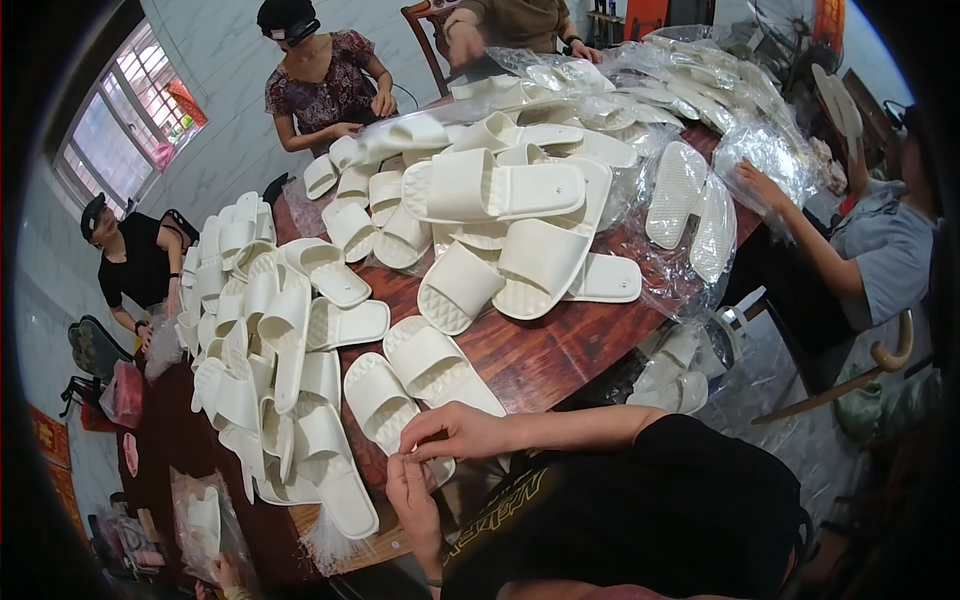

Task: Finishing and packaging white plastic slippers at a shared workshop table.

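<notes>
Well, your two hands met over the near edge of the table [560, 350]. Your right hand [456, 430] was bent narrow, its fingertips touching or nearly touching those of your left hand [412, 500]. Your left hand's fingers were close together too, but I could not tell if anything small was pinched between them. Two white slippers [378, 395] lay side by side just past your hands, straps up, with the left one partly hidden behind your fingers. A big heap of white slippers [285, 320] lay to their left, and what looked like clear plastic [335, 540] stuck out by the table's edge.

Small, soft pinches seemed best there, as a hard tug could have made your fingers slip. It also looked wise to lift your wrists a little, so you did not bump the pair.
</notes>
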Tool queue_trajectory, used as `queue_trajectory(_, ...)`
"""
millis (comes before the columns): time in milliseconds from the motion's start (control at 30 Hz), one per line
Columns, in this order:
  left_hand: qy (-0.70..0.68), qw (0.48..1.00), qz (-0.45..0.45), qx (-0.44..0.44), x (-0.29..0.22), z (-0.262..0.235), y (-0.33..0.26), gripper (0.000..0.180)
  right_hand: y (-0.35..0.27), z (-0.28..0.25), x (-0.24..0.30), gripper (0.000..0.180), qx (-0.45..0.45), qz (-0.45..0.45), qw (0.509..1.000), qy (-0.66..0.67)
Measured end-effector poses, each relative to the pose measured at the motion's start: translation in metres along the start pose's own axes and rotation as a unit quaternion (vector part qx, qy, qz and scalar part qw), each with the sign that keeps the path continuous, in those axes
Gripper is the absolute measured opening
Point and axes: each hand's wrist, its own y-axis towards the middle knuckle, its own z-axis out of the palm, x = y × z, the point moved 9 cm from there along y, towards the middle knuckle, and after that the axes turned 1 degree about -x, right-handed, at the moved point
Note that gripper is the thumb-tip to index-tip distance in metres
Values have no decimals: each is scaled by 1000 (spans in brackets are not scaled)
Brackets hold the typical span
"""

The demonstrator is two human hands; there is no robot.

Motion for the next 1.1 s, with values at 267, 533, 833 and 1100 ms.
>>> queue_trajectory(267,12,999,-29,39,12,-1,-10,23,-4,-4,-5,17,-20,12,999,-27)
queue_trajectory(533,-46,944,-260,196,61,12,-53,25,21,-20,-33,18,-33,25,893,-448)
queue_trajectory(833,-182,939,-277,92,53,11,-18,25,15,-20,-13,16,-87,-73,861,-495)
queue_trajectory(1100,-161,959,-232,15,46,13,2,27,-42,-44,18,17,-104,-103,862,-486)
